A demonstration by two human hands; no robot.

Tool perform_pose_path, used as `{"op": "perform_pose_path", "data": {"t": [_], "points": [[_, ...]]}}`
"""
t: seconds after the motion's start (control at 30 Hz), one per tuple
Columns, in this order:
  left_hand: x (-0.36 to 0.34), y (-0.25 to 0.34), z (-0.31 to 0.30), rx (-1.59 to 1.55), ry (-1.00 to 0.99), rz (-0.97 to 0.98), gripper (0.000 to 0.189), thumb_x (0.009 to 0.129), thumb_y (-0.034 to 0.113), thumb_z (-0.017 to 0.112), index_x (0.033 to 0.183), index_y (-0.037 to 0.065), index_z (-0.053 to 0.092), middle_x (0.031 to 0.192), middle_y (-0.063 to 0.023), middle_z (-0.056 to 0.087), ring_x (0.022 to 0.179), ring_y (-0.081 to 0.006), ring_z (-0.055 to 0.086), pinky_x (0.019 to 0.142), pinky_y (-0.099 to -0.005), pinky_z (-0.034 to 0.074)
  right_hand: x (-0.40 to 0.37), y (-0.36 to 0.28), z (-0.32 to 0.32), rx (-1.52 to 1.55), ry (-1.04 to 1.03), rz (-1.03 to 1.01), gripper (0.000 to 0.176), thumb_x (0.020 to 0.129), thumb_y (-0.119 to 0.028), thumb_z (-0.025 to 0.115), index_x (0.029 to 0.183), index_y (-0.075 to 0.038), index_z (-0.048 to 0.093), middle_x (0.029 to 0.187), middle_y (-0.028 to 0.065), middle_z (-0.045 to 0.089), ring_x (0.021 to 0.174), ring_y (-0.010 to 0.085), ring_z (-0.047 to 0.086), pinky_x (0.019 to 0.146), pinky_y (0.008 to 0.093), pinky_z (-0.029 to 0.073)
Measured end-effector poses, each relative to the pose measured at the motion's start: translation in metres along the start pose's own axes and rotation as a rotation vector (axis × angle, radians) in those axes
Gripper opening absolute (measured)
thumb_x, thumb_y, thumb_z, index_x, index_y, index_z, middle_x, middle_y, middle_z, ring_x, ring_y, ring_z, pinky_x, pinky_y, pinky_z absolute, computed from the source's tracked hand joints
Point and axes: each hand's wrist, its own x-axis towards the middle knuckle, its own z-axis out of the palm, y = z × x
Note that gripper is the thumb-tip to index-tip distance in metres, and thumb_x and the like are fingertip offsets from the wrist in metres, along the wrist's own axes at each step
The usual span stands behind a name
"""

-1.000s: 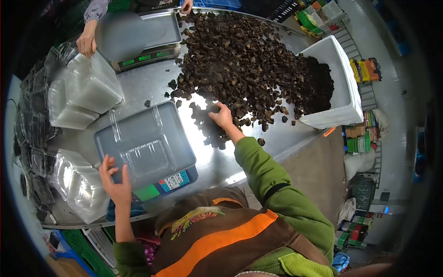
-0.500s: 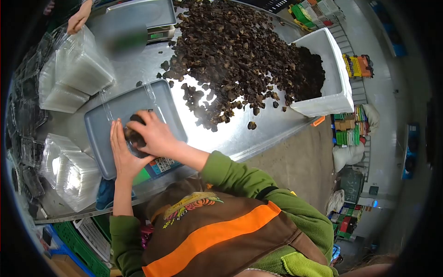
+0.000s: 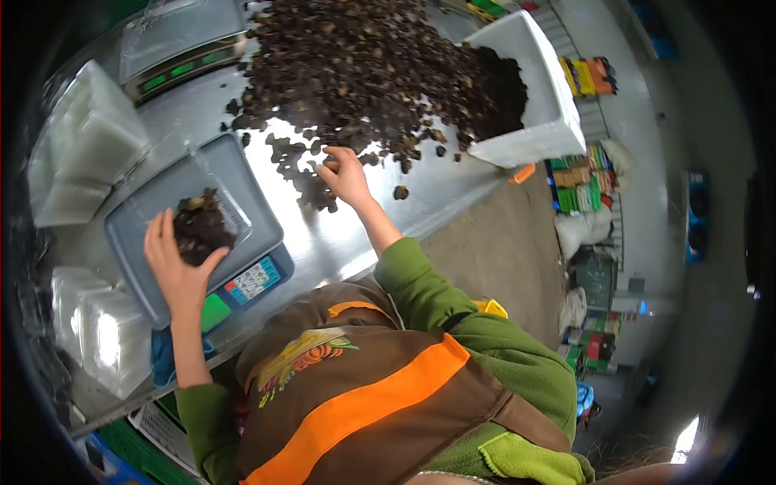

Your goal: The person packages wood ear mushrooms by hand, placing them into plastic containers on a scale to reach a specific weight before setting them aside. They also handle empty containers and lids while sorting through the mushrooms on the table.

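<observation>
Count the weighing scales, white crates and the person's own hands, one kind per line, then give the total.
Weighing scales: 2, near scale, far scale
White crate: 1
Hands: 2, left hand, right hand
Total: 5

Bare steel surface point(image 3: 327, 242) lies open between the scale point(image 3: 129, 234) and the dark mushroom heap point(image 3: 364, 65), a clear lane where the right hand point(image 3: 346, 174) reaches. Clear containers point(image 3: 81, 145) in stacks crowd the scale's far side, and the white crate point(image 3: 533, 97) walls off the heap's right end
</observation>
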Motion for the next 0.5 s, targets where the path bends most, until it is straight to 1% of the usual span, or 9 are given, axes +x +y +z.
{"op": "perform_pose_path", "data": {"t": [0.07,0.13,0.17,0.2,0.23,0.33,0.37,0.4,0.5], "points": [[-0.006,0.000,-0.009,-0.021,0.038,0.043,0.094,0.063,0.034,0.087,0.140,0.005,0.043,0.142,-0.0166,0.042,0.133,-0.0356,0.035,0.110,-0.0468,0.029,-0.002,0.075,-0.011,-0.095,0.048,0.281,0.053,0.075,-0.030,0.077,0.118,-0.004,0.060,0.111,0.0210,0.058,0.089,0.0294,0.064,0.084,0.0364,0.052],[-0.009,-0.005,-0.017,-0.046,0.061,0.064,0.092,0.064,0.032,0.087,0.140,0.005,0.043,0.142,-0.0172,0.042,0.133,-0.0355,0.035,0.110,-0.0477,0.030,-0.012,0.102,-0.022,-0.232,-0.136,0.452,0.078,0.068,-0.049,0.079,0.127,-0.004,0.054,0.122,0.0236,0.052,0.101,0.0345,0.061,0.090,0.0376,0.050],[-0.010,-0.010,-0.021,-0.097,0.138,0.028,0.081,0.070,0.026,0.083,0.138,0.005,0.045,0.140,-0.0168,0.043,0.130,-0.0340,0.040,0.108,-0.0456,0.034,-0.018,0.105,-0.018,-0.245,-0.226,0.560,0.088,0.065,-0.057,0.080,0.130,-0.005,0.051,0.126,0.0249,0.049,0.104,0.0363,0.060,0.092,0.0382,0.049],[-0.012,-0.013,-0.024,-0.143,0.212,-0.010,0.069,0.077,0.020,0.080,0.136,0.004,0.047,0.139,-0.0163,0.044,0.127,-0.0324,0.044,0.105,-0.0436,0.038,-0.026,0.093,-0.013,-0.317,-0.241,0.532,0.101,0.061,-0.065,0.078,0.136,-0.006,0.045,0.130,0.0268,0.044,0.110,0.0392,0.057,0.096,0.0386,0.048],[-0.011,-0.014,-0.025,-0.134,0.210,-0.012,0.069,0.077,0.020,0.080,0.136,0.004,0.047,0.139,-0.0163,0.044,0.127,-0.0324,0.044,0.105,-0.0436,0.038,-0.037,0.078,0.000,-0.345,-0.182,0.500,0.098,0.061,-0.062,0.080,0.133,-0.005,0.045,0.127,0.0260,0.044,0.108,0.0397,0.057,0.094,0.0407,0.048],[0.004,-0.010,-0.037,-0.225,0.507,-0.163,0.039,0.092,0.006,0.063,0.129,0.001,0.051,0.130,-0.0132,0.046,0.112,-0.0222,0.054,0.094,-0.0345,0.049,-0.057,0.041,0.035,-0.433,-0.081,0.273,0.070,0.071,-0.041,0.078,0.127,-0.010,0.049,0.117,0.0204,0.049,0.104,0.0392,0.058,0.086,0.0445,0.050],[0.005,-0.015,-0.043,-0.194,0.519,-0.169,0.039,0.092,0.006,0.063,0.129,0.001,0.051,0.130,-0.0132,0.046,0.112,-0.0222,0.054,0.094,-0.0345,0.049,-0.060,0.051,0.048,-0.414,-0.044,0.163,0.057,0.075,-0.034,0.075,0.123,-0.012,0.052,0.114,0.0193,0.051,0.103,0.0391,0.058,0.083,0.0449,0.051],[0.005,-0.020,-0.048,-0.272,0.555,-0.219,0.038,0.092,0.007,0.063,0.128,0.001,0.052,0.130,-0.0127,0.045,0.111,-0.0212,0.054,0.093,-0.0340,0.049,-0.061,0.055,0.055,-0.383,-0.035,0.127,0.050,0.077,-0.019,0.070,0.122,-0.012,0.052,0.116,0.0177,0.051,0.100,0.0379,0.058,0.082,0.0454,0.050],[0.002,-0.033,-0.064,-0.317,0.655,-0.262,0.033,0.093,0.007,0.062,0.124,0.000,0.054,0.127,-0.0121,0.047,0.109,-0.0191,0.055,0.089,-0.0320,0.051,-0.061,0.075,0.058,-0.185,0.066,0.106,0.033,0.076,-0.011,0.067,0.108,-0.007,0.060,0.108,0.0173,0.058,0.094,0.0363,0.060,0.083,0.0431,0.050]]}}
